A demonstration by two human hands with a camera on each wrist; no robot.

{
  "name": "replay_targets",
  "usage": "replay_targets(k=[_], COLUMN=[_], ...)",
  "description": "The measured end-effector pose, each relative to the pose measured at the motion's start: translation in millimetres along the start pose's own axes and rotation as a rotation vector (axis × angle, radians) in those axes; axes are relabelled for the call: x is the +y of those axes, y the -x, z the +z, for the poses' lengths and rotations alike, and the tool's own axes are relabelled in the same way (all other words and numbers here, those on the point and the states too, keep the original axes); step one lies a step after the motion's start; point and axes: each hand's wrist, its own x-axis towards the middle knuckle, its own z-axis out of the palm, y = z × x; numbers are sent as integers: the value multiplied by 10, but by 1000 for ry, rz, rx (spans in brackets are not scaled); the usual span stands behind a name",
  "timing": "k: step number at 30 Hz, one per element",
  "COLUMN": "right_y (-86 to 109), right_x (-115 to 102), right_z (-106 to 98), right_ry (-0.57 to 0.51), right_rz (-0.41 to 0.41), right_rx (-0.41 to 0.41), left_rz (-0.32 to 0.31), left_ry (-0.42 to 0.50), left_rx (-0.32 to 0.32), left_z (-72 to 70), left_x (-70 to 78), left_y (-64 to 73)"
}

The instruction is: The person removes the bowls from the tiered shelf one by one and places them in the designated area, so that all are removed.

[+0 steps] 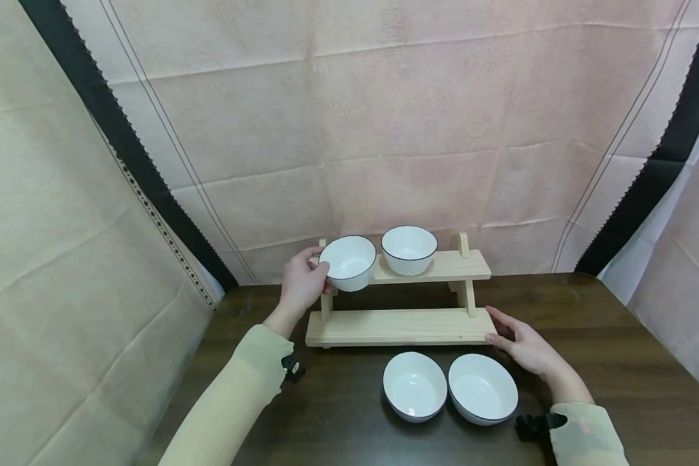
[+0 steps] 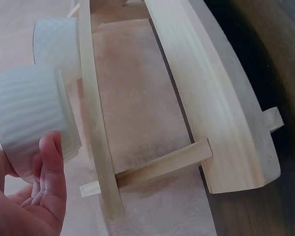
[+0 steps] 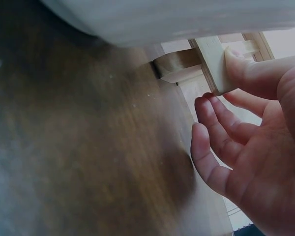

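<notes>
My left hand (image 1: pixel 304 278) grips a white bowl with a dark rim (image 1: pixel 349 264) at the left end of the wooden rack's (image 1: pixel 396 327) upper shelf. In the left wrist view a narrow gap shows between the foot of this held bowl (image 2: pixel 32 115) and the upper board (image 2: pixel 92 98). A second white bowl (image 1: pixel 409 251) stands upright on the same shelf, to the right. At the rack's lower right end, my right hand (image 1: pixel 524 346) pinches the end of the lower board (image 3: pixel 214 64) between thumb and fingers.
Two more white bowls, one on the left (image 1: pixel 415 387) and one on the right (image 1: pixel 482 389), stand side by side on the dark wooden table (image 1: pixel 326 414) before the rack. A pale cloth wall (image 1: pixel 396 142) rises behind it. Another cloth panel (image 1: pixel 93 291) slopes at the left.
</notes>
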Motion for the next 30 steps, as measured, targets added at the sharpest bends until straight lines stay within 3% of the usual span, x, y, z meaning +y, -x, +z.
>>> replay_targets(k=[10,16,24,30], right_y=[0,0,0,-11], right_x=[-1,-12,-24,-2], right_z=[2,3,4,11], right_ry=[-3,-9,3,-4], right_rz=[14,16,20,15], right_rx=[4,2,10,9], left_rz=[32,48,56,56], left_ry=[12,-7,-40,-57], left_rx=[-47,-86,-163,-206], left_z=[-152,-218,-206,-188], left_x=[-63,-216,-443,-608], left_y=[264,455,728,845])
